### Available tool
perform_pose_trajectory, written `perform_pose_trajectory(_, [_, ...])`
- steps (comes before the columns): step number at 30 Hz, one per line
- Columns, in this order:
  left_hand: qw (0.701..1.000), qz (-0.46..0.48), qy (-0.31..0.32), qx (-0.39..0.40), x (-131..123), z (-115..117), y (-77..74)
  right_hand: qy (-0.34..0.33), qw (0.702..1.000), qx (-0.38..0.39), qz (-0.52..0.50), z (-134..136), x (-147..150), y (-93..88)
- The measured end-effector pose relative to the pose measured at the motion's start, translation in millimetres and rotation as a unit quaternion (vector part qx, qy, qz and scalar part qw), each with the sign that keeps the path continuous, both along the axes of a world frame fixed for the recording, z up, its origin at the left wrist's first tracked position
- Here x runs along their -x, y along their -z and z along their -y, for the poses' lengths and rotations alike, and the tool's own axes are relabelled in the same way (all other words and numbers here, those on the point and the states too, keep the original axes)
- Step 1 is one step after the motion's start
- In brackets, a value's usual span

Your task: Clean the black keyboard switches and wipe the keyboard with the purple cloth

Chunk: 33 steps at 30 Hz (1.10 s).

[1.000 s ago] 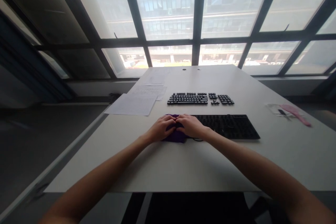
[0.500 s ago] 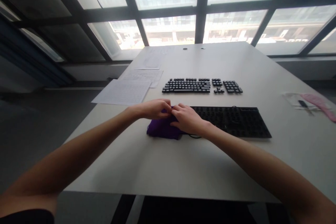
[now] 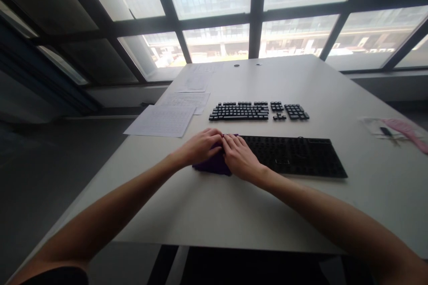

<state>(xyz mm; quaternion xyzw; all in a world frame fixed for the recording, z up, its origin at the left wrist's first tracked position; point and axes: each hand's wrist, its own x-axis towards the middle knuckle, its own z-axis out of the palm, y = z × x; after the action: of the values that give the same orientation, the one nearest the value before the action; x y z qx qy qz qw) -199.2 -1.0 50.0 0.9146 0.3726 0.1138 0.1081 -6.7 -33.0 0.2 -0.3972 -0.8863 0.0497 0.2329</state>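
Observation:
A purple cloth [image 3: 214, 164] lies folded over the left end of a black keyboard base [image 3: 294, 156] whose keycaps are off. My left hand [image 3: 203, 146] has its curled fingers closed on the cloth near its upper edge. Right beside it, my right hand [image 3: 241, 156] rests flat on the cloth and the keyboard's left part, fingers stretched out and close together. The two hands touch or nearly touch at the fingertips. Behind the base, the loose black keycaps [image 3: 239, 111] stand in rows in keyboard layout.
Printed sheets [image 3: 160, 120] lie along the white table's [image 3: 214, 213] left side. At the right are a pink brush-like item [image 3: 404, 130], a clear bag and a small dark tool [image 3: 386, 132]. Windows stand behind the table.
My right hand's fingers have gone from a pinch to stretched out flat. The purple cloth looks flatter and more covered by my hands. The view has shifted slightly.

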Motion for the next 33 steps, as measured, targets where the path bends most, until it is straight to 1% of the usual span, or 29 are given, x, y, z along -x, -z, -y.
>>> perform_pose_trajectory(1, [0.999,0.028,-0.030,-0.029,1,8,8.2,0.009,1.000,0.000,-0.002,3,2,3.3])
perform_pose_trajectory(2, [0.997,0.045,-0.046,-0.044,3,14,17.5,0.012,1.000,0.004,-0.002,6,3,6.2])
perform_pose_trajectory(3, [0.997,0.048,-0.048,-0.049,6,19,27.4,0.014,1.000,0.006,0.000,9,5,8.6])
perform_pose_trajectory(6, [0.999,0.006,-0.032,-0.039,17,26,54.5,0.006,1.000,0.007,0.007,13,8,12.0])
perform_pose_trajectory(7, [0.999,-0.007,-0.031,-0.040,21,26,60.7,0.000,1.000,0.007,0.010,14,9,12.2])
perform_pose_trajectory(9, [0.998,-0.023,-0.031,-0.050,27,27,67.7,-0.012,1.000,0.004,0.013,14,10,11.9])
perform_pose_trajectory(11, [0.997,-0.030,-0.026,-0.060,32,28,68.3,-0.021,1.000,-0.002,0.018,15,11,11.8])
perform_pose_trajectory(13, [0.998,-0.030,-0.014,-0.062,36,29,65.7,-0.025,0.999,-0.013,0.030,15,12,12.2])
perform_pose_trajectory(19, [0.998,-0.029,0.028,-0.040,42,28,61.2,-0.030,0.997,-0.043,0.057,18,18,15.4])
perform_pose_trajectory(24, [0.998,-0.037,0.013,-0.050,41,38,57.9,-0.018,0.997,-0.047,0.058,26,23,16.5])
perform_pose_trajectory(28, [0.998,-0.033,0.014,-0.042,39,41,51.4,-0.012,0.999,-0.042,0.028,28,22,11.6])
perform_pose_trajectory(31, [0.999,-0.007,-0.002,-0.043,36,37,46.6,0.028,0.999,-0.043,-0.019,27,19,4.9])
perform_pose_trajectory(33, [0.997,0.020,-0.031,-0.062,35,32,44.7,0.069,0.996,-0.051,-0.036,25,17,1.5])
